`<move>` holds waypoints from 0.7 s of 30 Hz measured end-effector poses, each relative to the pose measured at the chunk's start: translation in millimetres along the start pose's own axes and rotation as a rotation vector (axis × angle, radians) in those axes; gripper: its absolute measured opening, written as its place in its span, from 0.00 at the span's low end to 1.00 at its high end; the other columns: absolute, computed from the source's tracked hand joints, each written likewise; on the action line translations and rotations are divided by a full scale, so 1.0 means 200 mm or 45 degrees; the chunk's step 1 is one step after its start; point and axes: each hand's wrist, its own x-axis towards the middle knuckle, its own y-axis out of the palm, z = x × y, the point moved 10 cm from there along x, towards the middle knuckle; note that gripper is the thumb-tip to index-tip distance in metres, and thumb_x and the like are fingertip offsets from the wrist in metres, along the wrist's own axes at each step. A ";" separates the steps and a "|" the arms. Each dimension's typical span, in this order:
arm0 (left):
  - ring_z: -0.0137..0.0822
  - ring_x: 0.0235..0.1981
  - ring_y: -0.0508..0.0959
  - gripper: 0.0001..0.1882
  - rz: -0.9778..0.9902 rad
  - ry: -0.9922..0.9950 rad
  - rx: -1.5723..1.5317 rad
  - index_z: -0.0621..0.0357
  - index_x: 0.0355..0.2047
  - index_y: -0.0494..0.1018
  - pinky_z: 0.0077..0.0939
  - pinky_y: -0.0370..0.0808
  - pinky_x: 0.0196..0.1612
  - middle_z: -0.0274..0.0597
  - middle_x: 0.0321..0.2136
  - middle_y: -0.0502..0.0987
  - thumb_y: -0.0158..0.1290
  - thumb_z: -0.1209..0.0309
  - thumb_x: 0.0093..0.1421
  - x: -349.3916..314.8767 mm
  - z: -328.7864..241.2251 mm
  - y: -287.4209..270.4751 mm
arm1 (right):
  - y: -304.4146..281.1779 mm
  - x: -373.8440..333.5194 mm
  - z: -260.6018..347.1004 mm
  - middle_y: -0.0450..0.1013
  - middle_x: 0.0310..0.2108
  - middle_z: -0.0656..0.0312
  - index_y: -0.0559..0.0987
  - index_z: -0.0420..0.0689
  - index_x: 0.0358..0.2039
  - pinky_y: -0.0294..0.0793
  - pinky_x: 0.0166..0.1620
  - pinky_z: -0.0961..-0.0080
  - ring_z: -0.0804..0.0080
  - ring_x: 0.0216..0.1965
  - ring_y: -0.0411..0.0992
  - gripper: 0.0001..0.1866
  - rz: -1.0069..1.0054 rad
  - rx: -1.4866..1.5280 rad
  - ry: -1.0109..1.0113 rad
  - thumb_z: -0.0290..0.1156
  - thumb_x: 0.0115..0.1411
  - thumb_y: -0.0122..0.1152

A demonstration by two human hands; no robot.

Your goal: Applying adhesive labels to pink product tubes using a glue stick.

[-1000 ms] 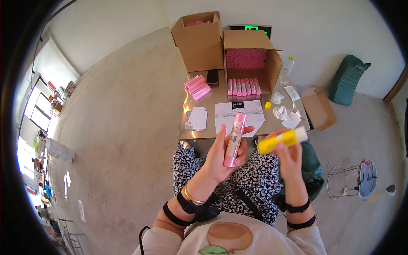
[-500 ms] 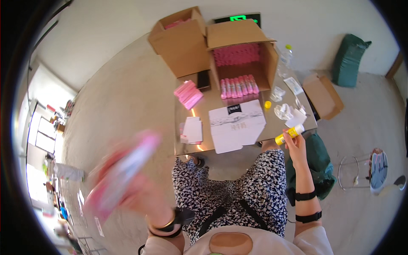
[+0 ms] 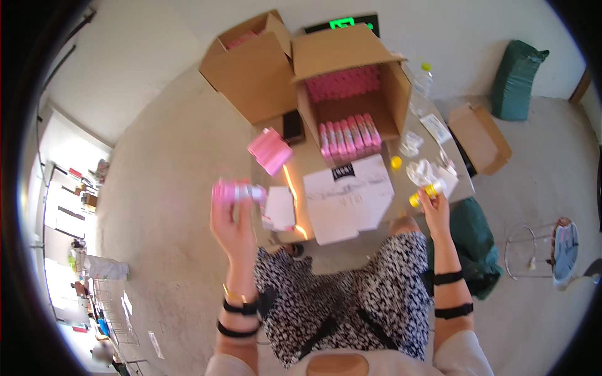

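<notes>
My left hand [image 3: 233, 222] is closed around a pink tube-shaped package [image 3: 249, 192] with a pale label, raised by the table's left edge. In my right hand [image 3: 437, 214] is a yellow glue stick [image 3: 419, 198], held between thumb and fingers over the near right of the table. Its yellow cap [image 3: 396, 162] sits apart on the tabletop. A stack of white cards [image 3: 279, 205] lies close to the left hand. Between the hands rests a white printed cardboard sheet [image 3: 348, 213]. Farther back, folded pink pieces [image 3: 269, 152] are piled at the left.
An open carton [image 3: 348, 53] holds pink goods, with a row of pink tubes [image 3: 348, 135] at its mouth. Beside it stands another carton [image 3: 254, 81]. Crumpled white paper [image 3: 421, 172] and a clear bottle [image 3: 422, 84] occupy the right side. A dark green bag [image 3: 470, 247] is below.
My left hand has brought the pink package from the lower left, close to the camera, forward to the table's left edge. The right hand still holds the glue stick; the whole view has shifted slightly.
</notes>
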 end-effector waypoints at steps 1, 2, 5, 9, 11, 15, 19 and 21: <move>0.38 0.45 0.76 0.11 -0.081 0.318 0.213 0.62 0.42 0.71 0.28 0.72 0.49 0.41 0.36 0.78 0.51 0.70 0.61 -0.03 -0.11 -0.07 | 0.01 0.04 -0.01 0.72 0.28 0.68 0.74 0.40 0.43 0.67 0.30 0.85 0.84 0.27 0.69 0.14 -0.016 -0.151 -0.024 0.31 0.57 0.62; 0.37 0.45 0.76 0.12 -0.171 0.231 -0.082 0.64 0.43 0.71 0.27 0.72 0.49 0.42 0.36 0.78 0.52 0.71 0.61 -0.05 -0.12 -0.12 | 0.02 0.03 -0.02 0.72 0.28 0.67 0.73 0.41 0.43 0.69 0.31 0.83 0.82 0.27 0.70 0.15 -0.012 -0.308 -0.031 0.30 0.56 0.63; 0.35 0.46 0.75 0.14 -0.130 -0.112 -0.457 0.65 0.47 0.68 0.27 0.71 0.50 0.44 0.40 0.76 0.51 0.72 0.62 -0.13 0.07 0.03 | 0.01 0.10 -0.07 0.70 0.33 0.61 0.74 0.39 0.43 0.70 0.31 0.77 0.73 0.28 0.72 0.17 -0.012 -0.454 -0.294 0.28 0.53 0.65; 0.36 0.49 0.74 0.20 0.155 -0.612 -0.806 0.65 0.52 0.64 0.27 0.71 0.51 0.43 0.43 0.74 0.52 0.71 0.61 -0.21 0.20 0.21 | 0.10 0.15 -0.15 0.70 0.38 0.55 0.74 0.38 0.43 0.71 0.33 0.72 0.64 0.29 0.72 0.21 0.046 -0.716 -0.291 0.28 0.49 0.67; 0.36 0.49 0.74 0.20 0.156 -0.640 -0.846 0.64 0.53 0.64 0.26 0.71 0.50 0.42 0.44 0.74 0.52 0.71 0.61 -0.25 0.23 0.25 | 0.11 0.15 -0.16 0.69 0.38 0.55 0.74 0.38 0.43 0.71 0.34 0.70 0.62 0.30 0.72 0.21 0.011 -0.749 -0.326 0.28 0.49 0.67; 0.35 0.48 0.74 0.22 0.205 -0.723 -0.929 0.62 0.54 0.63 0.25 0.71 0.49 0.40 0.46 0.73 0.54 0.71 0.60 -0.31 0.26 0.30 | 0.11 0.18 -0.15 0.69 0.38 0.53 0.73 0.38 0.44 0.72 0.36 0.67 0.58 0.32 0.72 0.22 -0.036 -0.836 -0.334 0.28 0.48 0.67; 0.32 0.45 0.75 0.26 0.152 -0.704 -0.985 0.61 0.53 0.62 0.22 0.72 0.43 0.37 0.40 0.75 0.59 0.71 0.56 -0.33 0.20 0.34 | 0.01 0.04 -0.03 0.69 0.37 0.52 0.72 0.39 0.45 0.72 0.36 0.66 0.58 0.32 0.71 0.22 -0.274 -0.939 -0.691 0.28 0.49 0.67; 0.31 0.42 0.75 0.29 0.180 -0.637 -0.862 0.60 0.52 0.62 0.22 0.71 0.41 0.36 0.36 0.76 0.62 0.70 0.53 -0.34 0.19 0.33 | -0.01 -0.03 0.04 0.68 0.37 0.54 0.70 0.41 0.48 0.72 0.38 0.70 0.65 0.33 0.71 0.24 -0.129 -1.014 -0.364 0.29 0.50 0.67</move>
